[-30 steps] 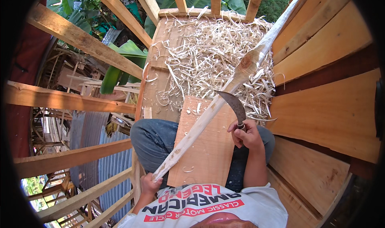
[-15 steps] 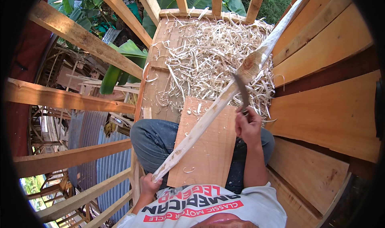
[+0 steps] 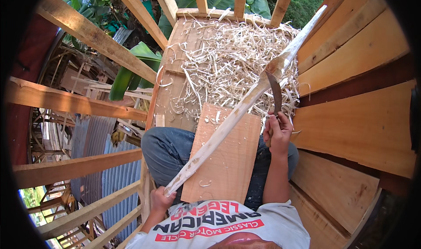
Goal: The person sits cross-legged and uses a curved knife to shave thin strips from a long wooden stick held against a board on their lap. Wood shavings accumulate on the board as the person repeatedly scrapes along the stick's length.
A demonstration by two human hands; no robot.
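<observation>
A long pale wooden pole (image 3: pixel 219 137), peeled and tapering to a thin white end at the upper right, slants across my lap. My left hand (image 3: pixel 163 199) is closed round its lower end. In my right hand (image 3: pixel 279 133) is the handle of a knife with a dark curved blade (image 3: pixel 276 91). The blade's tip lies at the brown knotty patch on the pole; whether it touches cannot be made out. Under the pole, a flat wooden board (image 3: pixel 228 161) rests over my legs, with a few small shavings on it.
Curled wood shavings (image 3: pixel 232 60) are heaped on the plank floor (image 3: pixel 177 87) ahead. Wooden slats (image 3: pixel 79 101) form an open railing at the left, with corrugated sheets (image 3: pixel 120 183) beyond. Wooden panels (image 3: pixel 355 122) close the right side.
My right hand and the knife have moved a little right, and the blade's tip is farther up the pole, at the brown patch. My left hand keeps its hold.
</observation>
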